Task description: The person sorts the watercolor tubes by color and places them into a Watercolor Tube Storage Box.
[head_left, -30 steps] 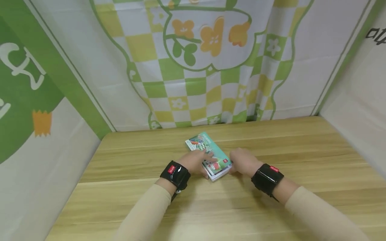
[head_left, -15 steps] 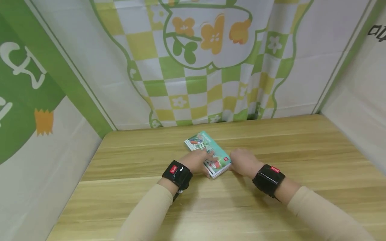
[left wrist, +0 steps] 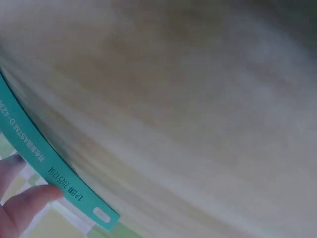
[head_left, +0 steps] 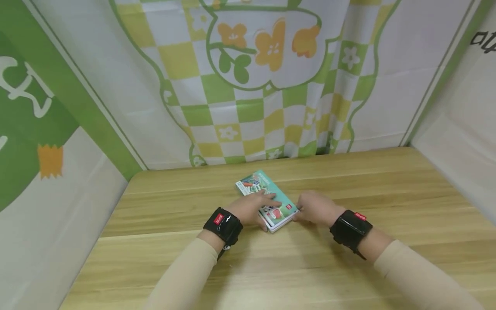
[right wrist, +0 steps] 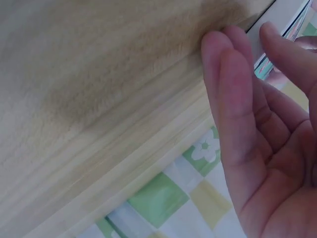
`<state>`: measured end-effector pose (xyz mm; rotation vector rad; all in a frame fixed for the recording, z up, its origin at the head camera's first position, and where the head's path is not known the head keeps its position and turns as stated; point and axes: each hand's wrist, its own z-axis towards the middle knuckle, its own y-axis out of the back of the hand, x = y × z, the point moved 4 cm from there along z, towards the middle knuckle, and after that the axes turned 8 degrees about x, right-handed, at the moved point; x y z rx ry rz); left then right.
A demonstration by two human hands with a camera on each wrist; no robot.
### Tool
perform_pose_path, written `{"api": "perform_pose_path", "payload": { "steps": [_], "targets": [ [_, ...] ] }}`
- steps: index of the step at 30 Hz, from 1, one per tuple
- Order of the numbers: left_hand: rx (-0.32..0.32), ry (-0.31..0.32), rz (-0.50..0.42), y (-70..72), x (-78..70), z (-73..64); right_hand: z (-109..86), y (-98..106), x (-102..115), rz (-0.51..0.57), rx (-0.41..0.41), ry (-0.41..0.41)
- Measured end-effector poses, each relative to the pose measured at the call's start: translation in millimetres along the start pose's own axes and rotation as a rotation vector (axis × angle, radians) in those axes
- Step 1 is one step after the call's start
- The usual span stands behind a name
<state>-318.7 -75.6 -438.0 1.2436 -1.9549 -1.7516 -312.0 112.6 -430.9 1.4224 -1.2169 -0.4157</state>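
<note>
In the head view a flat teal box (head_left: pixel 276 189), with vegetable pictures on its cover, lies aslant on the table. My left hand (head_left: pixel 249 209) grips it from the left, fingers spread over the cover and thumb at the near left side. The left wrist view shows the box's printed teal side (left wrist: pixel 59 173) with fingertips (left wrist: pixel 47 194) against it. My right hand (head_left: pixel 318 209) holds the near right corner. Seen from the right wrist, its thumb touches the pale end (right wrist: pixel 285 12) of the box while other fingers curve beside it; the index fingertip is hard to make out. A white layer shows under the cover.
The wooden table (head_left: pixel 162 258) extends around both hands. A checked green and yellow curtain (head_left: pixel 248 116) hangs along its back edge, with fabric walls at left (head_left: pixel 93 185) and right (head_left: pixel 457 150).
My right hand has shifted slightly right at the corner, and slightly more of the white layer shows at the near end than half a second ago. The left hand keeps its hold.
</note>
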Motion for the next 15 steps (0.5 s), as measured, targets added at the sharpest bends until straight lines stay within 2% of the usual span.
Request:
{"api": "perform_pose_path", "payload": {
  "steps": [4, 8, 15],
  "targets": [
    [0.024, 0.003, -0.015, 1.0, -0.5, -0.6, -0.7, -1.6, 4.9, -0.061, -0.034, 0.026],
    [0.028, 0.007, -0.015, 2.8, -2.0, -1.5, -0.6, -5.7, 8.5, -0.18, -0.111, 0.059],
    [0.005, 0.009, 0.011, -1.6, 1.6, -2.8, 1.3, -18.3, 19.9, -0.43, -0.211, 0.022]
  ]
}}
